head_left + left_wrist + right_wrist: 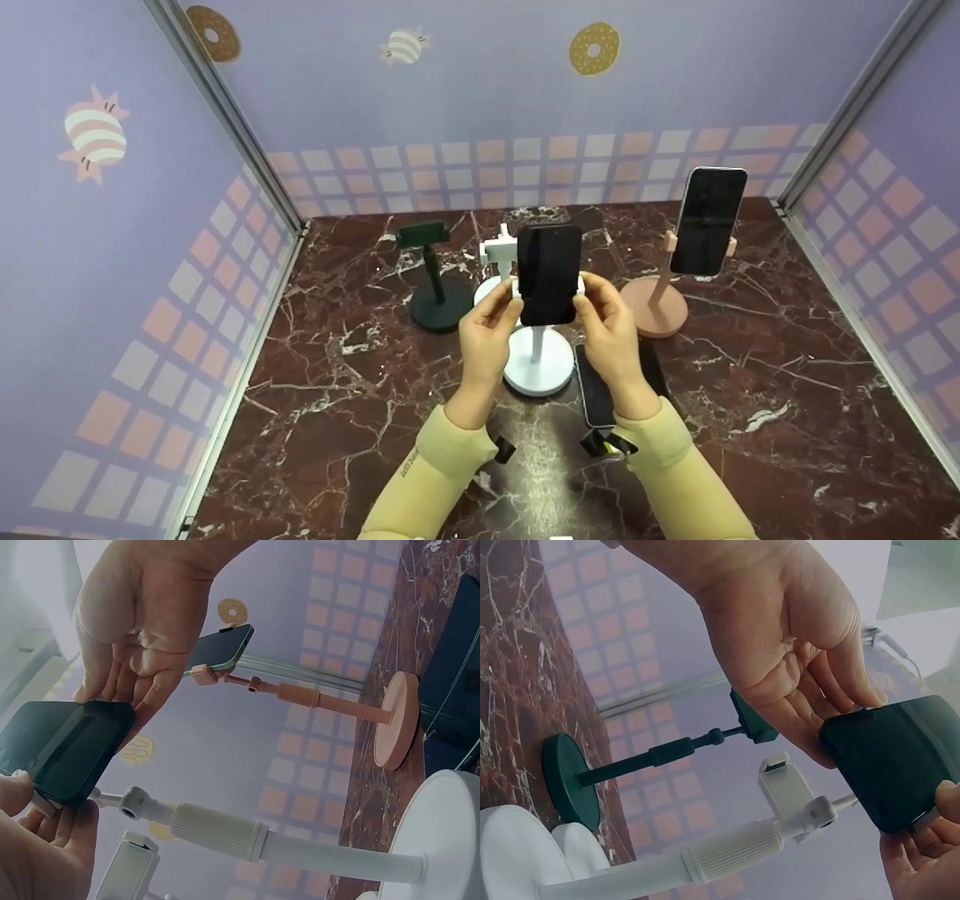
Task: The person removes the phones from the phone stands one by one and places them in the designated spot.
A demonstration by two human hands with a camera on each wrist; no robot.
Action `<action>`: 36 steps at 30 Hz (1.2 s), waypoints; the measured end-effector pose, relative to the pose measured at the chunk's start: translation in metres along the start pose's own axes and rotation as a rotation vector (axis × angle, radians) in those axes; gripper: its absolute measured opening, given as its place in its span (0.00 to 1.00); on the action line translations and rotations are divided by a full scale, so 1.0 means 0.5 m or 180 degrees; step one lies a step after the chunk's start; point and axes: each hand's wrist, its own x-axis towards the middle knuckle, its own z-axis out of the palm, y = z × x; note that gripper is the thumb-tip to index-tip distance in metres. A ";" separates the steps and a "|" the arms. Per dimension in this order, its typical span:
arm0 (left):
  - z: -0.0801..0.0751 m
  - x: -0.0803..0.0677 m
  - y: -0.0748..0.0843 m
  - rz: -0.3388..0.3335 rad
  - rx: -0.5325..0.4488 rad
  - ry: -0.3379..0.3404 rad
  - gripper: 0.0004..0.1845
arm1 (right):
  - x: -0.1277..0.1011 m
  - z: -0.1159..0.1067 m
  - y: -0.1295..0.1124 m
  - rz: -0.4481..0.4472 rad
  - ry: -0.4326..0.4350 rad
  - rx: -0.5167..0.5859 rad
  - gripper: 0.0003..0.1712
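A black smartphone (550, 262) stands upright at the head of the front white phone stand (538, 364), whose white clamp ends show at the phone's side edges. My left hand (487, 334) holds the phone's left edge at the clamp, thumb in front and fingers behind. On the opposite edge my right hand (613, 337) holds it the same way. The left wrist view shows the phone (67, 746) tilted between both hands, with the stand's ribbed neck (217, 829) below. Most of the clamp is hidden behind the phone (896, 757).
Behind stand a dark green phone stand (441, 304) and a second white one (499, 251), partly hidden. At right, a pink stand (654, 307) holds another phone (709, 221). A phone (596, 397) lies flat by my right wrist on the marbled table (337, 420). Patterned panels (465, 97) enclose the table.
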 end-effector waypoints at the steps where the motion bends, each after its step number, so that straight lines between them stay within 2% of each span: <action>1: -0.002 -0.001 -0.001 -0.0009 0.0010 0.0005 0.21 | -0.001 0.001 0.001 0.0011 -0.0003 -0.0013 0.18; 11: -0.011 -0.013 -0.011 -0.0016 -0.0026 0.0000 0.21 | -0.014 0.003 0.012 0.0097 -0.0041 0.0038 0.17; 21: -0.015 -0.016 -0.022 0.0120 -0.0008 -0.0069 0.21 | -0.018 0.000 0.018 0.0064 -0.0116 -0.0002 0.18; 31: -0.020 -0.010 -0.016 0.0085 0.0007 -0.0248 0.19 | -0.017 -0.001 0.018 0.0003 -0.0144 -0.0061 0.17; 36: -0.021 -0.008 -0.012 0.0038 -0.0011 -0.0257 0.19 | -0.016 -0.002 0.018 0.0002 -0.0167 -0.0038 0.18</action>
